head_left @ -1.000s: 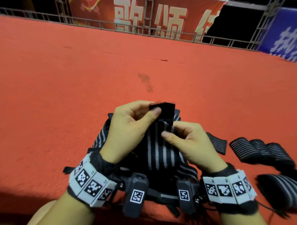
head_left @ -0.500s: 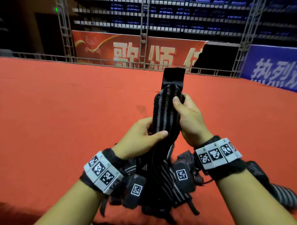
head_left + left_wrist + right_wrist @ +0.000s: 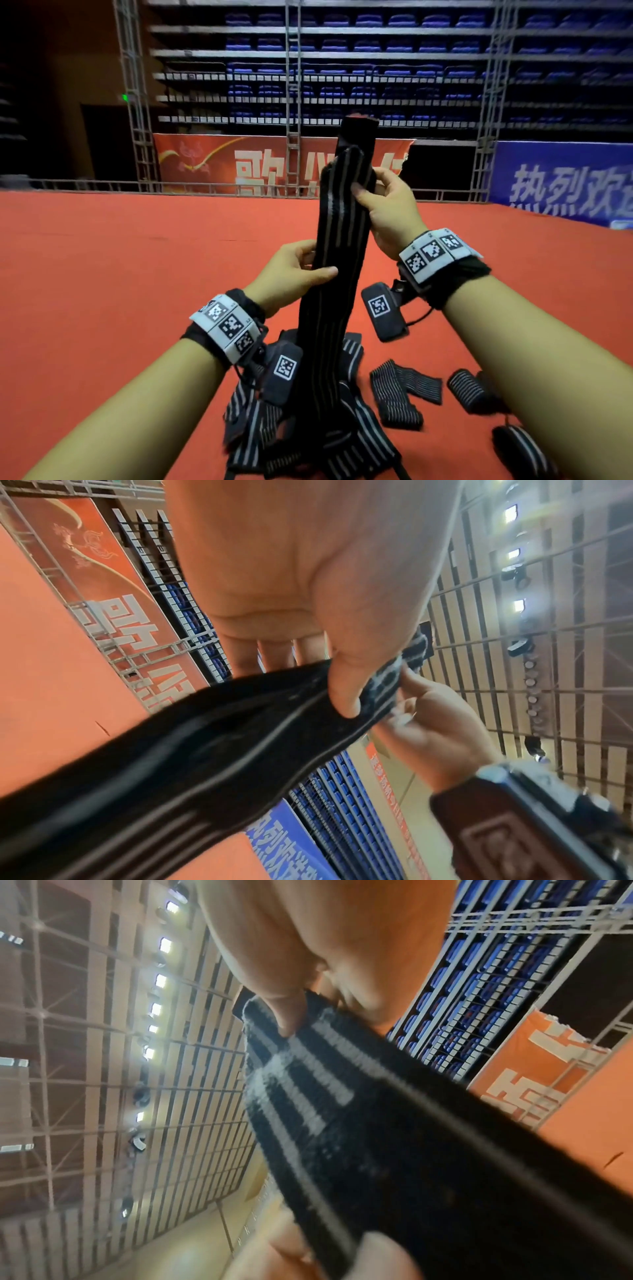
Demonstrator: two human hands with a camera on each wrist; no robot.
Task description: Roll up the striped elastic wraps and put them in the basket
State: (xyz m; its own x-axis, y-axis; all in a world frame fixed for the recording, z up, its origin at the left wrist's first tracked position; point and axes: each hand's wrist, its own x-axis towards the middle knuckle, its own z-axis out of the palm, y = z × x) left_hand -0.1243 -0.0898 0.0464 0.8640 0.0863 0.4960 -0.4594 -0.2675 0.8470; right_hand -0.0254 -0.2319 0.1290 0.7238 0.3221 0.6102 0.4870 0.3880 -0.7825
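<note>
A black elastic wrap with grey stripes [image 3: 337, 246] is stretched upright in front of me, its plain black tab at the top. My right hand [image 3: 380, 202] pinches it near the top, thumb on the front [image 3: 287, 1010]. Lower down, my left hand [image 3: 301, 270] grips the same wrap [image 3: 240, 737] between thumb and fingers. Its lower length runs down into a loose pile of striped wraps [image 3: 308, 428] on the red floor. No basket is in view.
Rolled wraps [image 3: 469, 390] and a flat one [image 3: 400, 394] lie on the red carpet [image 3: 102, 274] to my right. A railing, red and blue banners and rows of blue seats stand beyond the carpet's far edge.
Both hands have lifted the wrap from just above the pile to an upright stretch. My right hand climbed toward its top end, and my left hand slid lower along it.
</note>
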